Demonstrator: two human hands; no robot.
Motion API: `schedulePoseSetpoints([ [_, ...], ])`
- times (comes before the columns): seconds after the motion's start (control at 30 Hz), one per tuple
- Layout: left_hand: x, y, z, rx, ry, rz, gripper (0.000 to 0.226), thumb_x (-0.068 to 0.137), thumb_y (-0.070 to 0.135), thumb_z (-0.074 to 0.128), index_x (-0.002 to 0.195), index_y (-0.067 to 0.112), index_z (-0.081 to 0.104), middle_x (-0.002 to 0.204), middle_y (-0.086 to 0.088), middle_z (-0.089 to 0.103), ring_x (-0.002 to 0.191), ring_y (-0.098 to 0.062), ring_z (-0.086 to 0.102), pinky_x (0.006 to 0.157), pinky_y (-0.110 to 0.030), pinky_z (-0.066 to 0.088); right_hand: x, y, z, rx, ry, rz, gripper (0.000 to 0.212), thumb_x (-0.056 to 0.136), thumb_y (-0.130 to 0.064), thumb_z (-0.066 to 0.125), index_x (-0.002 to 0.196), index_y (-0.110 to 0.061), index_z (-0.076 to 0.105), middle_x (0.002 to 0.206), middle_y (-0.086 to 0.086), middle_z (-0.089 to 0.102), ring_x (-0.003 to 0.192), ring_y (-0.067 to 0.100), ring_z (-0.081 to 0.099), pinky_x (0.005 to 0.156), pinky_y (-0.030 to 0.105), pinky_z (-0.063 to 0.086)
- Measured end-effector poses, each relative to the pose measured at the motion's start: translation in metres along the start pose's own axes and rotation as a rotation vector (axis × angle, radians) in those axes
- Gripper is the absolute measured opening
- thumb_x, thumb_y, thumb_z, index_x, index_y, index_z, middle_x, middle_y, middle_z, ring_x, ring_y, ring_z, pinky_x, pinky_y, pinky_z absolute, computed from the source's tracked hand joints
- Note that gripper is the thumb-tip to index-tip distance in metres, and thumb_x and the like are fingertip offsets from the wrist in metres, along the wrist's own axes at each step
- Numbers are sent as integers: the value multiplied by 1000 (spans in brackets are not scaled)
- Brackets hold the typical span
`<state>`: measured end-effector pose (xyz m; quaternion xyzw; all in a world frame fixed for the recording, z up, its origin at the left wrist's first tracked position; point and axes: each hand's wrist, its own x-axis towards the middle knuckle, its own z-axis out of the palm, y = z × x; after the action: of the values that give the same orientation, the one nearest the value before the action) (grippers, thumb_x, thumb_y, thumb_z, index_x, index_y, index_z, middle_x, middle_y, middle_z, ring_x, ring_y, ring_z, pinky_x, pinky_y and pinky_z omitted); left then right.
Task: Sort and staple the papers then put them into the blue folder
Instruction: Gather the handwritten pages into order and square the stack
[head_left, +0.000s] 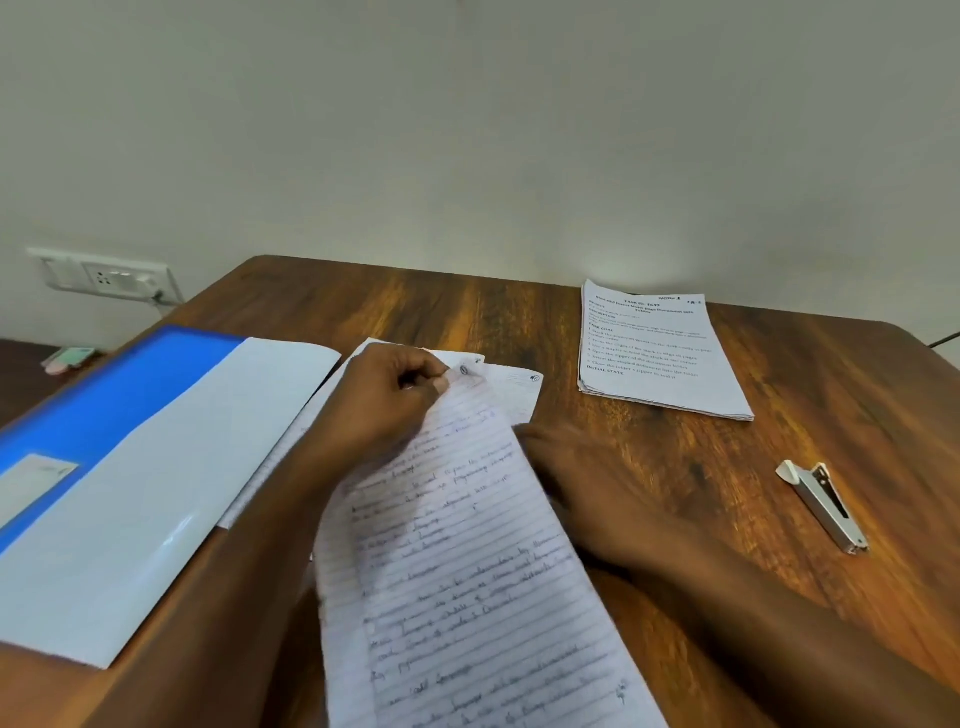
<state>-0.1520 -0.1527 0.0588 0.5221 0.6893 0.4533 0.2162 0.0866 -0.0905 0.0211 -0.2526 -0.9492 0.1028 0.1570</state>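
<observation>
The blue folder (98, 415) lies open at the left of the table (649, 467). The left hand (384, 400) pinches the top corner of a handwritten lined sheet (467, 571). The right hand (582, 488), blurred, sits beside it; grip unclear. A printed stack (660, 353) lies far right, a stapler (826, 506) nearer.

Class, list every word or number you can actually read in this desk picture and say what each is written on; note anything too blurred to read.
"TASK ID: 3649": heading on the printed stack, digits uncertain.
"DESCRIPTION", "TASK GOAL", "INITIAL STATE": bold headings on that sheet; its body lines are too small.
Handwritten lined page, pinched by the left hand: too blurred.
Circled corner marks on the sheets beneath: unreadable.
Label on the blue folder: unreadable.
</observation>
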Motion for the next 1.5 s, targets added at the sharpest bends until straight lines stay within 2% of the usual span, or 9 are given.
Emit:
schedulePoseSetpoints([
  [0.1,3,-9,-8,55,-63,-52,14,102,21,67,97,25,80,94,10,76,86,-12,72,68,-20,54,18,-9,20,-125,-84,-122,42,102,-49,49,141,-32,51,149,-10,48,126,9,51,101,46,46],
  [0.17,6,-15,-10,74,-83,-77,14,102,19,68,97,23,80,94,8,76,88,-13,72,70,-20,53,25,-11,29,-135,-208,-126,60,102,-58,47,156,-37,31,167,-10,26,151,13,28,121,54,25],
  [0.23,7,-20,-10,93,-88,-75,12,101,19,68,97,20,80,96,6,76,91,-15,71,72,-20,51,29,-10,32,-118,-275,-111,69,103,-61,45,163,-39,18,173,-14,8,159,12,9,125,58,9],
  [0.5,11,-27,-7,139,-127,-19,12,99,23,71,94,29,81,95,16,76,93,-9,71,90,-41,62,-16,18,9,-15,-271,-70,55,106,-62,34,159,-48,30,173,-18,10,158,-1,1,129,53,5],
  [0.77,9,-32,-2,-1,-162,-44,16,100,15,69,92,19,82,89,2,79,92,-18,74,86,-38,59,-73,54,-13,195,-106,-36,44,98,-54,66,140,-45,61,160,-20,43,150,0,36,124,53,28],
  [0.97,9,-30,7,22,-218,-32,19,101,14,68,89,21,81,86,3,79,85,-13,74,74,-30,56,-79,63,-24,537,161,174,16,92,-26,75,104,-18,83,110,-9,80,104,12,75,91,37,60],
  [1.13,8,-26,15,46,-219,-25,20,102,12,65,92,20,80,82,7,77,70,0,70,59,-15,49,-34,66,-18,528,435,474,12,85,-20,85,97,-21,82,89,-11,80,82,5,74,72,18,57],
  [1.37,5,-28,37,109,-200,39,18,102,19,66,92,25,80,82,13,75,75,-5,68,70,-29,53,15,68,1,473,364,678,25,77,-24,93,97,-18,78,77,-5,73,73,7,69,68,20,47],
  [1.5,-2,-25,48,185,-147,102,16,102,21,66,96,25,81,92,18,75,85,4,66,72,-13,41,14,61,4,549,380,696,15,77,-19,92,84,-20,79,76,-6,74,71,4,67,69,22,52],
])
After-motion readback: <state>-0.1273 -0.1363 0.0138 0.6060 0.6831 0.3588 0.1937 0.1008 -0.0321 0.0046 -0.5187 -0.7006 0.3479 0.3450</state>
